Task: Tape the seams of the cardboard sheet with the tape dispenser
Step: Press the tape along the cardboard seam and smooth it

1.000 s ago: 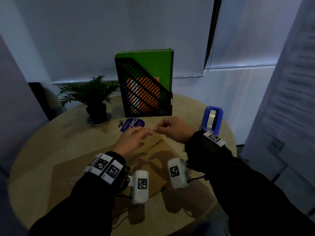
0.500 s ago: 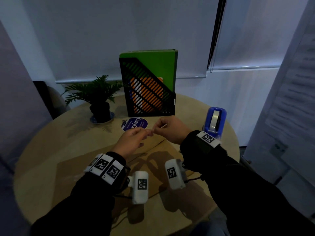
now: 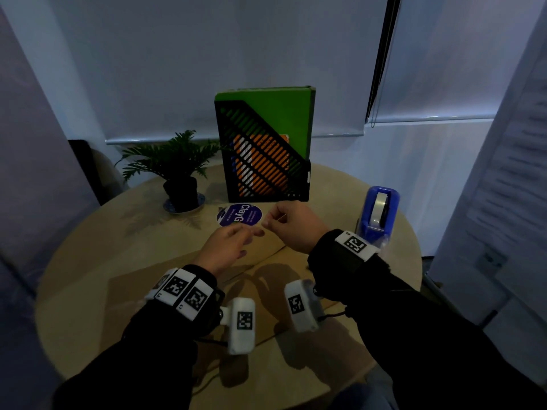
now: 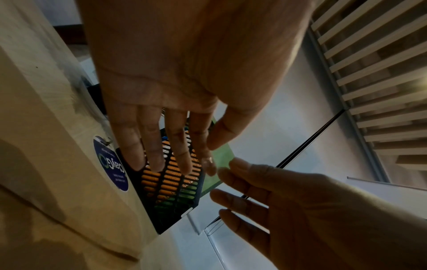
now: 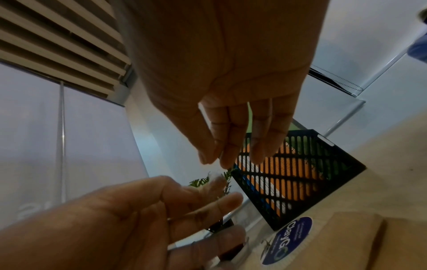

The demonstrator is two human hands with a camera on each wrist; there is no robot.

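A brown cardboard sheet (image 3: 133, 291) lies flat on the round table, with a seam line running under my hands. Both hands hover above it, fingertip to fingertip. My right hand (image 3: 268, 221) pinches one end of a short clear tape piece (image 5: 216, 180) between thumb and index finger. My left hand (image 3: 256, 232) holds the other end, where the tape piece (image 4: 208, 161) sticks to its index fingertip with the thumb close against it. The blue tape dispenser (image 3: 377, 214) stands on the table to the right, behind my right wrist, and neither hand touches it.
A black slatted file holder (image 3: 263, 152) with green and orange folders stands at the back of the table. A small potted plant (image 3: 180, 164) stands to its left. A round blue sticker (image 3: 239, 215) lies just beyond my fingers. The table edge (image 3: 414, 261) curves close on the right.
Both hands stay fingertip to fingertip above the cardboard. Only the head view has shifted slightly.
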